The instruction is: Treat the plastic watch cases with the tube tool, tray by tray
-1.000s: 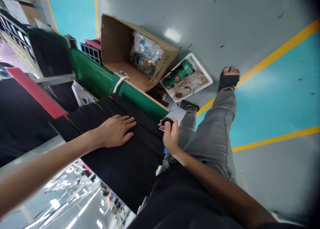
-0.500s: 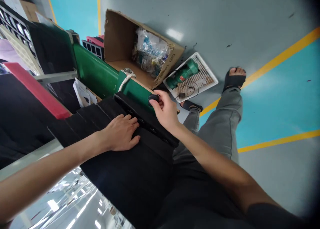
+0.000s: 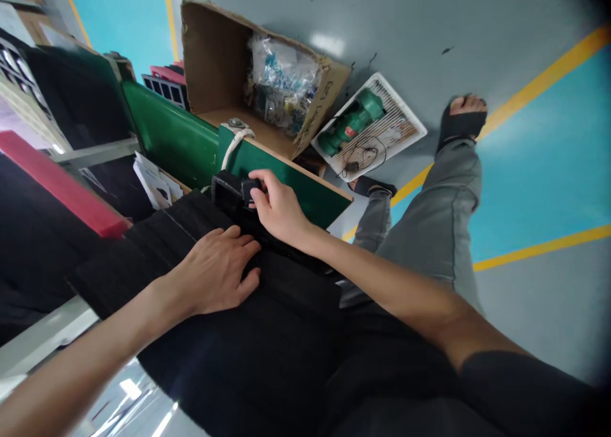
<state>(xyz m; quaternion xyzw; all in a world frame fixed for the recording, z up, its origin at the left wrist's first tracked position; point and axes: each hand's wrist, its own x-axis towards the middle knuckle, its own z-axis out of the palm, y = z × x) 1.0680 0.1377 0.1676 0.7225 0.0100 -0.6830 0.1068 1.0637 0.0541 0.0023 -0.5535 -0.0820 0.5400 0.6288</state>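
Note:
My left hand (image 3: 214, 271) lies flat with its fingers spread on a stack of black foam strips (image 3: 157, 246) that rests on the green table. My right hand (image 3: 277, 208) is closed on a small black part (image 3: 249, 189). It holds that part against the far end of the top black strip (image 3: 224, 192), at the table's far edge. The underside of the small part is hidden by my fingers.
A green table edge (image 3: 296, 192) runs past the strips. On the floor stand an open cardboard box (image 3: 224, 68) with bagged parts and a white tray (image 3: 396, 122) holding a green tool. A red bar (image 3: 52, 182) lies at left. My legs (image 3: 429, 227) are at right.
My right hand carried the small black part from near my lap up and left to the far end of the top strip. My left hand stayed flat on the stack.

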